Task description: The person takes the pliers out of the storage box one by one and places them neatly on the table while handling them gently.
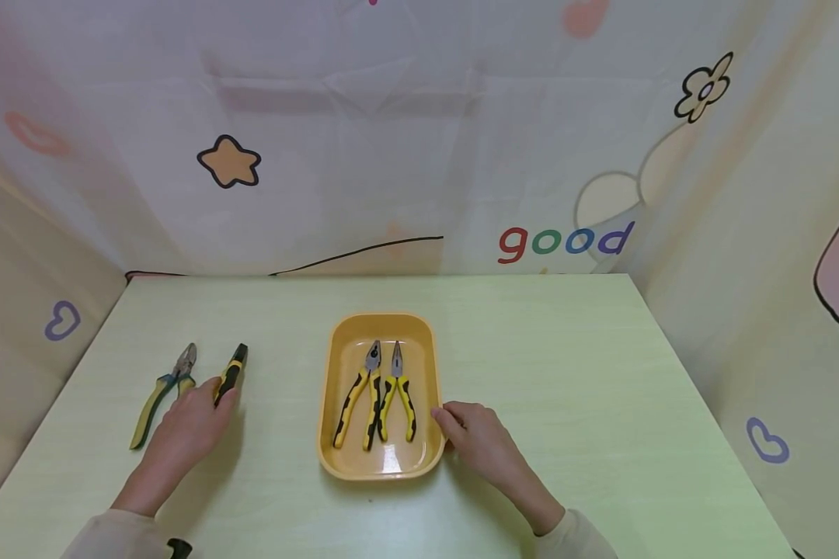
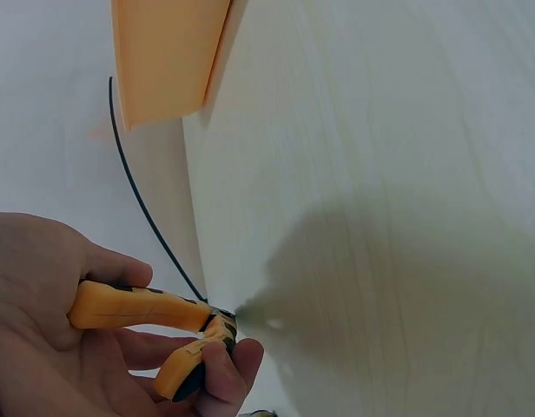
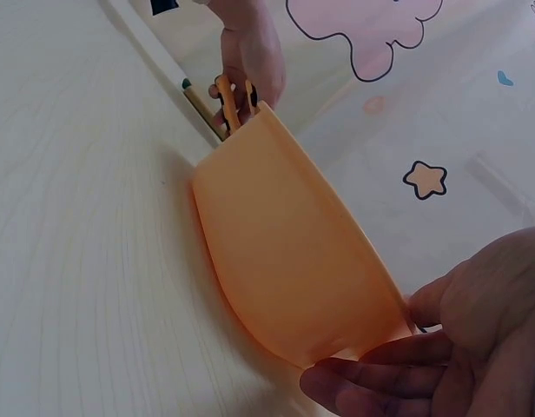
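My left hand (image 1: 194, 423) grips a pair of pliers (image 2: 142, 308) with yellow-and-black handles, one handle under the thumb and the other at the fingers. Their jaws are hard to make out. Just left of that hand, pliers with green-and-yellow handles (image 1: 152, 411) lie on the table, partly covered by it. A shallow yellow tray (image 1: 327, 396) holds combination pliers (image 1: 374, 388) and long-nose pliers (image 1: 397, 384), side by side with tips pointing away. At the tray's right side, my right hand (image 1: 485, 442) pinches the rim, thumb on top and fingers against the outer wall.
The pale wood-grain table (image 1: 552, 365) runs back to a printed curtain (image 1: 405, 171), which also hangs at both sides. A small black object (image 1: 179, 548) shows near the left sleeve at the bottom edge.
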Action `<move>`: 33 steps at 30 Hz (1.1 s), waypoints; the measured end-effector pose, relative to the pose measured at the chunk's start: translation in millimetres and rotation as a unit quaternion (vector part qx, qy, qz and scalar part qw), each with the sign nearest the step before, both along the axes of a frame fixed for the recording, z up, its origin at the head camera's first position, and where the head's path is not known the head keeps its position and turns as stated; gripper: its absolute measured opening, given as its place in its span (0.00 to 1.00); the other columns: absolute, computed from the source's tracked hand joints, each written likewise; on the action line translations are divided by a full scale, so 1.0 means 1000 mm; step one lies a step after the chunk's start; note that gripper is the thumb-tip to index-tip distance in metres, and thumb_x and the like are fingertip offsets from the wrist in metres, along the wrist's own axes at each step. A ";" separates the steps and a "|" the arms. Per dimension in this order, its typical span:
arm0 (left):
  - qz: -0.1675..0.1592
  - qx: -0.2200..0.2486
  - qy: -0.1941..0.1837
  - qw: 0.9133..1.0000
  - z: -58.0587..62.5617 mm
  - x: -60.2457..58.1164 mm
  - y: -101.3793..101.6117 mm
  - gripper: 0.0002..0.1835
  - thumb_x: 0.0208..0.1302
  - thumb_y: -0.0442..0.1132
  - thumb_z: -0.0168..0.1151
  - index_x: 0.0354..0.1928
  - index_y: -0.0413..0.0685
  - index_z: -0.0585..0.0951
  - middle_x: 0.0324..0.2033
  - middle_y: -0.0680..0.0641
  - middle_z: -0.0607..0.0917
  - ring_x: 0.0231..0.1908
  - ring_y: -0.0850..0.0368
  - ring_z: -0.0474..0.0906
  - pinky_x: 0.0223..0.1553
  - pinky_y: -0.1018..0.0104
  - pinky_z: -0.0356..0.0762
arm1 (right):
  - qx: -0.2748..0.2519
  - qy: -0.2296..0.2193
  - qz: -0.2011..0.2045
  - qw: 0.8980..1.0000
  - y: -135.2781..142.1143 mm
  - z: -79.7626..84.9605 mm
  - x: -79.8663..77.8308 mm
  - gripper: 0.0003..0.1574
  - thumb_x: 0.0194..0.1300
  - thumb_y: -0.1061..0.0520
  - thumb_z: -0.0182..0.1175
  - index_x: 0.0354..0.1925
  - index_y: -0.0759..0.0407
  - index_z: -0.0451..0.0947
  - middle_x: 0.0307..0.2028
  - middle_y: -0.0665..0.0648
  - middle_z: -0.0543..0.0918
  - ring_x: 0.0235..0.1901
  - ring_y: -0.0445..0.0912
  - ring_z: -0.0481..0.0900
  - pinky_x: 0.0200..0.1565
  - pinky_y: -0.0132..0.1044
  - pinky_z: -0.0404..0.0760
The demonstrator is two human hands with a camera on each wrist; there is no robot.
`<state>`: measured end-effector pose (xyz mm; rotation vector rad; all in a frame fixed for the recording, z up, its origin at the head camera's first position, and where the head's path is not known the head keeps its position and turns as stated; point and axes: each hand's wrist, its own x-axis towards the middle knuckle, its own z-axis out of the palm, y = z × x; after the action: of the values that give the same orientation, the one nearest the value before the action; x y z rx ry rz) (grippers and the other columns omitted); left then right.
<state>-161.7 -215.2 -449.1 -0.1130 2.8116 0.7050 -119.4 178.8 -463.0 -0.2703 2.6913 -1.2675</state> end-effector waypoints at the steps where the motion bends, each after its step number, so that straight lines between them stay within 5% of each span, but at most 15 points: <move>1: 0.000 0.000 -0.004 1.000 0.000 0.000 0.000 0.34 0.81 0.48 0.42 0.70 0.20 0.61 0.53 0.21 0.74 0.44 0.34 0.73 0.42 0.42 0.74 | 0.000 -0.001 -0.001 1.000 0.000 0.000 0.000 0.18 0.80 0.52 0.54 0.34 0.56 0.83 0.24 0.53 0.81 0.23 0.41 0.73 0.24 0.32 0.70; 11: -0.009 -0.014 0.001 1.000 -0.001 0.004 0.003 0.35 0.80 0.49 0.43 0.70 0.19 0.61 0.55 0.19 0.72 0.43 0.33 0.74 0.41 0.40 0.75 | -0.001 -0.005 -0.004 1.000 0.000 0.000 0.000 0.17 0.79 0.52 0.54 0.35 0.57 0.83 0.23 0.52 0.80 0.23 0.41 0.73 0.24 0.32 0.70; 25: 0.011 -0.023 0.005 1.000 -0.011 0.008 0.005 0.38 0.79 0.51 0.49 0.71 0.22 0.59 0.58 0.17 0.69 0.53 0.26 0.71 0.51 0.33 0.72 | 0.001 -0.003 -0.003 1.000 0.000 -0.001 0.000 0.18 0.80 0.52 0.54 0.37 0.58 0.84 0.23 0.49 0.79 0.23 0.40 0.73 0.24 0.32 0.70; 33: 0.023 -0.029 -0.010 0.999 -0.015 0.008 0.007 0.39 0.77 0.53 0.50 0.73 0.25 0.57 0.59 0.18 0.67 0.51 0.27 0.72 0.46 0.33 0.74 | -0.001 -0.008 -0.006 1.000 -0.001 0.000 0.001 0.17 0.80 0.52 0.54 0.38 0.59 0.85 0.23 0.49 0.80 0.24 0.41 0.74 0.25 0.32 0.71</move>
<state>-153.8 -208.5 -463.7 -0.1939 2.8186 0.6274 -118.5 178.2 -463.0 -0.2434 2.6832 -1.2716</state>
